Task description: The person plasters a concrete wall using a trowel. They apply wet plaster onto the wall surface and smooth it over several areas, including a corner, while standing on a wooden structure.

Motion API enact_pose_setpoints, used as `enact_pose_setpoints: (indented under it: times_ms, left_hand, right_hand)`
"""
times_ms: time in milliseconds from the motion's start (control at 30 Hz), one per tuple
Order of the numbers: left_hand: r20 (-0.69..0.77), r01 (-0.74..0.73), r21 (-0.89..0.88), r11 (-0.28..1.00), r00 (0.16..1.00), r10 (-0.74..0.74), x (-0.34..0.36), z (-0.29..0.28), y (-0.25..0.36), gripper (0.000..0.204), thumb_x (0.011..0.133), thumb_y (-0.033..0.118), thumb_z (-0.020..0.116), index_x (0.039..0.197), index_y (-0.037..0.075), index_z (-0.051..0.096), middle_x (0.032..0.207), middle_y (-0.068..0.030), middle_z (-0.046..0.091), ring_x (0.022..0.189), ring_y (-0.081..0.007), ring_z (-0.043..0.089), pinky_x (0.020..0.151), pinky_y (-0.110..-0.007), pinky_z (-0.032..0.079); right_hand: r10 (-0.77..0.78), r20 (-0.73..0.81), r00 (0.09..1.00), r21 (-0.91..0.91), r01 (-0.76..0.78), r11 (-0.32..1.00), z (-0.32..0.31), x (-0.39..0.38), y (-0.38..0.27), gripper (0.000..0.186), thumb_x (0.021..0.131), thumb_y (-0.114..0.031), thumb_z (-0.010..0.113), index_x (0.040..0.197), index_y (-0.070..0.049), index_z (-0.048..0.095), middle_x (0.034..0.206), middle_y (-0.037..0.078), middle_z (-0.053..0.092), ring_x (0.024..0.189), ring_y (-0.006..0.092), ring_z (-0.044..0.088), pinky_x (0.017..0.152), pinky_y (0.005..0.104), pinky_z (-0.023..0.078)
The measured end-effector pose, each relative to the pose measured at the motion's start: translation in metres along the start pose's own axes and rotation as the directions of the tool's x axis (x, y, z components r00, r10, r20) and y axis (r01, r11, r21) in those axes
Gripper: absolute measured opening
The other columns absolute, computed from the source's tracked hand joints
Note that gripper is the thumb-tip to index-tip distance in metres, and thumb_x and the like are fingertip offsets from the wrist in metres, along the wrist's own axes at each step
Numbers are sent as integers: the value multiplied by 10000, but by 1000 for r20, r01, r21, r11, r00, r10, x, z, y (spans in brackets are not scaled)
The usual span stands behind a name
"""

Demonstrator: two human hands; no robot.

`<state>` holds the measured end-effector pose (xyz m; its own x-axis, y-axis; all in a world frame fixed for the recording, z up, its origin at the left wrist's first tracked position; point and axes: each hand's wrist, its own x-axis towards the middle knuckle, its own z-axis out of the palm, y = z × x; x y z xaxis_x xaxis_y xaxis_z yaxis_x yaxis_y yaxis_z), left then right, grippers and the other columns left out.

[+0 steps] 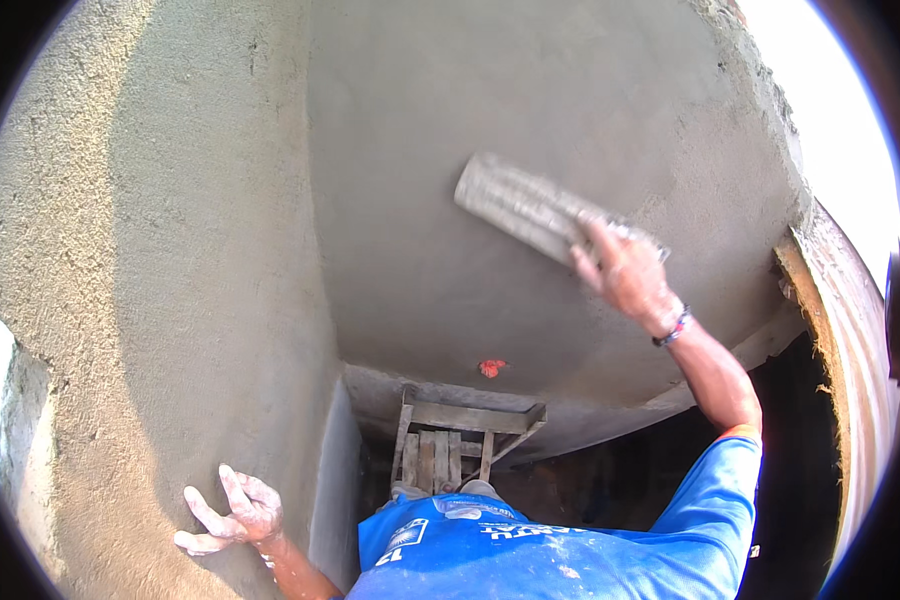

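Note:
My right hand [627, 275] is wrapped round a long rectangular plastering trowel [515, 205], grey and smeared with mortar, slightly blurred. The trowel lies tilted across the smooth grey plastered wall [410, 110] in front of me, its far end pointing up and left. How firmly its face presses the wall cannot be told. Low on the left, my left hand [242, 515] has its fingers spread and whitened with dust. It holds nothing and is close to the rougher, sandy left wall [160, 400]; whether it touches is unclear.
Below me stands a wooden frame with slats [445, 425]. A small orange-red spot [491, 368] shows low in the front wall. On the right are a rough broken plaster edge [770, 110], a pale curved sheet [850, 330] and a dark opening [795, 430].

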<state>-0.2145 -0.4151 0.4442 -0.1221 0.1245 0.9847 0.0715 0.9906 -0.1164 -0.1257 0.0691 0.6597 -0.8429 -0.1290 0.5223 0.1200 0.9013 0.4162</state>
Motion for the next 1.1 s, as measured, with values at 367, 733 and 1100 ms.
enact_pose_setpoints:
  times_ms: [367,733,1100]
  left_hand:
    - [9,3,13,1000,1000,-3,-2,-4,-1,160,988,268,582,1082,201,693,1387,-176,535,1468,-473,146,1117,-622,135]
    - [-7,1,-1,1000,1000,-1,6,-4,3,146,980,240,596,1097,204,675,1377,-176,548,1475,-467,142,1111,-617,173]
    - [-2,11,-18,1000,1000,-11,5,-1,1,159,996,262,565,1109,203,660,1381,-182,545,1478,-477,117,1155,-625,113]
  right_hand:
    - [-41,59,997,-148,50,988,38,31,-41,371,931,-262,609,1178,-3,511,650,152,643,569,335,665,524,439,543]
    - [373,-337,865,133,-348,928,-119,124,45,361,924,-276,635,1192,-38,593,731,185,678,688,359,686,661,435,534]
    - [-105,398,911,-13,119,993,30,48,-66,334,934,-263,608,1164,-38,515,664,167,640,566,349,654,512,454,529]
